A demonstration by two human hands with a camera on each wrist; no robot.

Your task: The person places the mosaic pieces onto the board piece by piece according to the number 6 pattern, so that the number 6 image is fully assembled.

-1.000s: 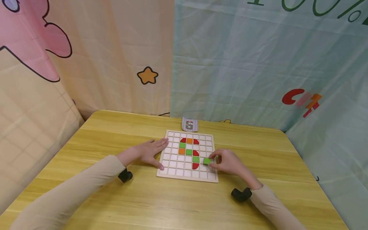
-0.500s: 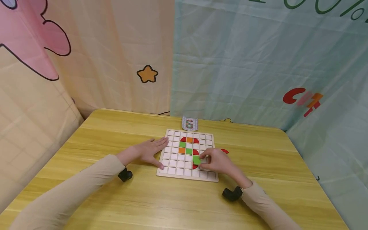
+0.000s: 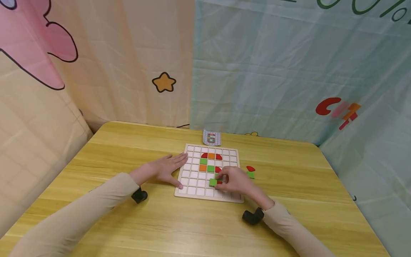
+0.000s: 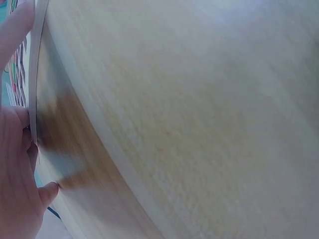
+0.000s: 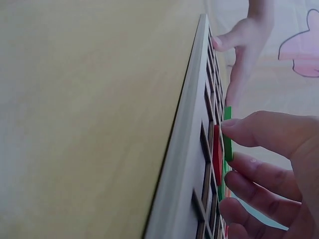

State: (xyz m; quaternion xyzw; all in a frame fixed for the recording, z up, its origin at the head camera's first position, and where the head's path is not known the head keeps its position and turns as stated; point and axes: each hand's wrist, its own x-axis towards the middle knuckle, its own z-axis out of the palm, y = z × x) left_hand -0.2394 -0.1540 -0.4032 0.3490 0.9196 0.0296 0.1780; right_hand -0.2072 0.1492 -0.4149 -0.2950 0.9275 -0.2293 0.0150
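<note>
A square wooden grid board with white cells lies on the table. Red quarter-round tiles, green square tiles and orange square tiles fill several cells near its middle. My right hand pinches a green square tile between thumb and fingers, low over the board's lower middle. In the right wrist view this green tile stands out above a red tile in the grid. My left hand rests with fingers spread along the board's left edge, the thumb near its lower corner.
Beyond the board's far edge lies a small card with a printed coloured pattern. Right of the board, a loose red quarter-round tile and a green square tile lie on the wooden table. Printed curtains hang behind.
My right hand has moved left across the board with the green tile, from the right-hand columns to the middle. The loose red and green tiles have come into sight behind it. My left hand stays put.
</note>
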